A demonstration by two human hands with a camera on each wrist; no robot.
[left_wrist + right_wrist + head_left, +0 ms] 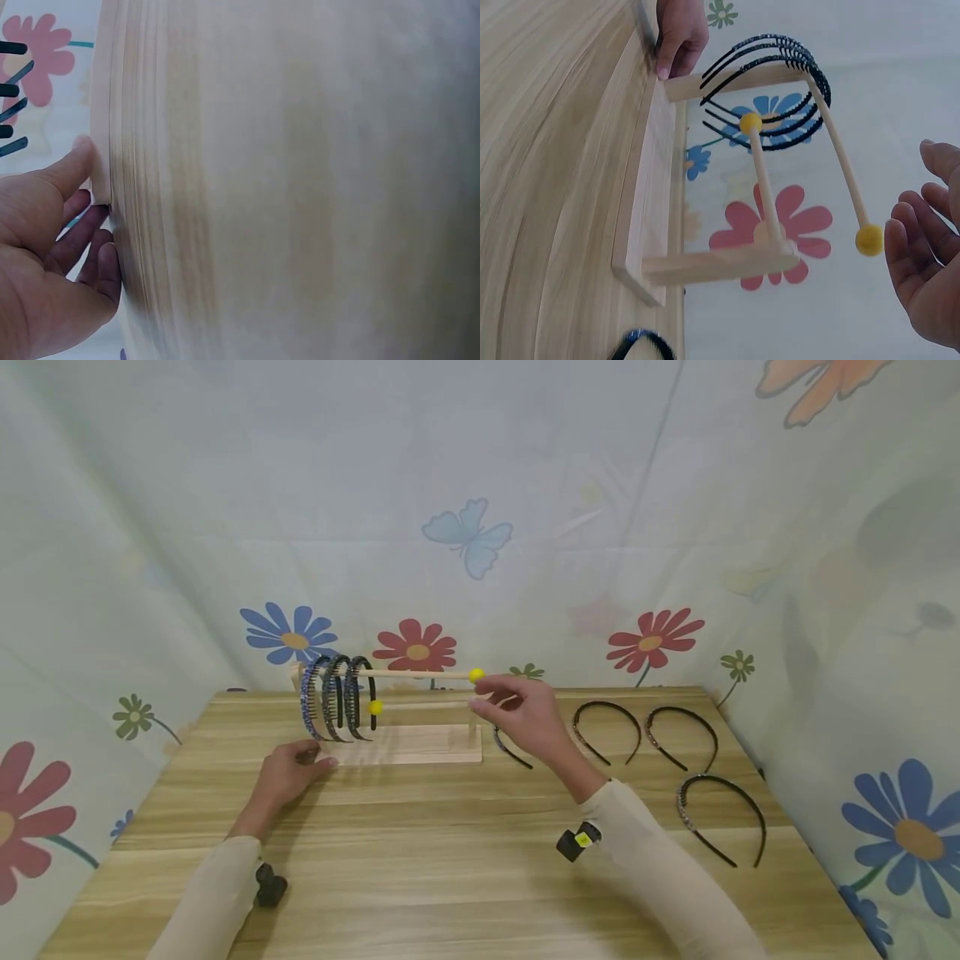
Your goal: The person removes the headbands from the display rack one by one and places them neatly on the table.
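Observation:
A wooden headband rack (427,747) stands on the table, its two rods tipped with yellow balls. Three black headbands with glittery tops (327,703) hang at the left part of the upper rod (427,674). My left hand (288,772) holds the left end of the rack's base, thumb on the board's edge in the left wrist view. By the upper rod's yellow ball (869,240) is my right hand (528,714), fingers loosely bent, with nothing in them. The right wrist view shows a gap between ball and fingers.
Several more headbands (761,814) lie on the right side of the wooden table (420,860); one is partly hidden behind my right hand. A lower rod with its yellow ball (377,707) points left. Behind the table hangs a flower-printed cloth (555,585).

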